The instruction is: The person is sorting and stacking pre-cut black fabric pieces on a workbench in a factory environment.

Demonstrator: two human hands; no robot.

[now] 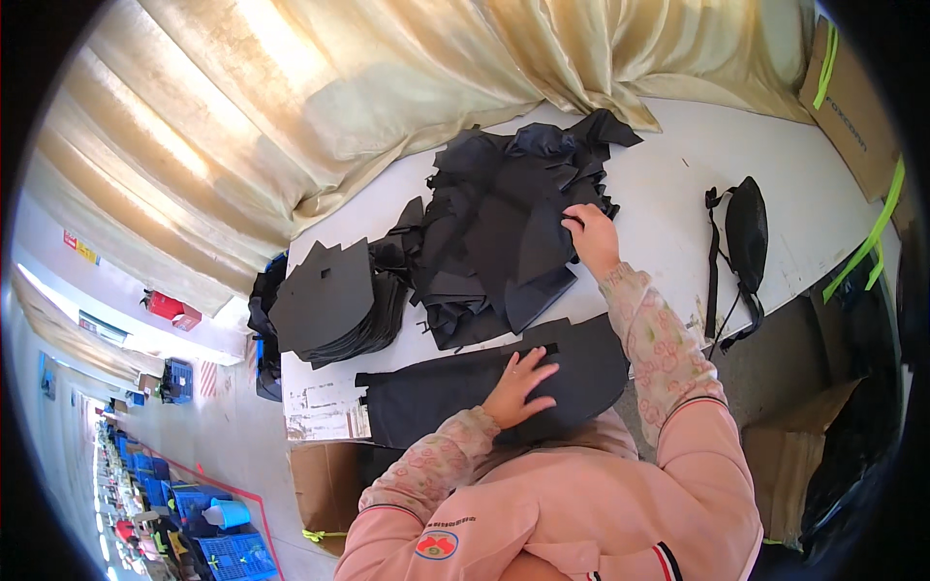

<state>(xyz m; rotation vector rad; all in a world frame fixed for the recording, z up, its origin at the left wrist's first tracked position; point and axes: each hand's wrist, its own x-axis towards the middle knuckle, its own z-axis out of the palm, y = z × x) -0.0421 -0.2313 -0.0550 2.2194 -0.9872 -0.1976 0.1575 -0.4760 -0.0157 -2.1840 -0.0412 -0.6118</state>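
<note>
A black fabric panel (426, 402) lies along the front edge of the white table, close to my body. My left hand (521, 389) rests on it with fingers spread, beside a short black strip (544, 349). Farther off is a loose, overlapping heap of black fabric pieces (504, 213). At the right side of this heap, my right hand (593, 237) has thumb and fingers closed on the edge of one black fabric piece (549, 237). To the left stands a neat stack of stiff black panels (329, 300), curved on one side, the top one with a small square hole.
A black pouch with straps (746, 232) lies on the table's right side (668, 194). Beige curtains (387, 87) hang behind the table. Cardboard boxes stand at the far right (852, 116), lower right (790, 455) and below the left corner (327, 489). Blue crates (237, 557) line the floor at left.
</note>
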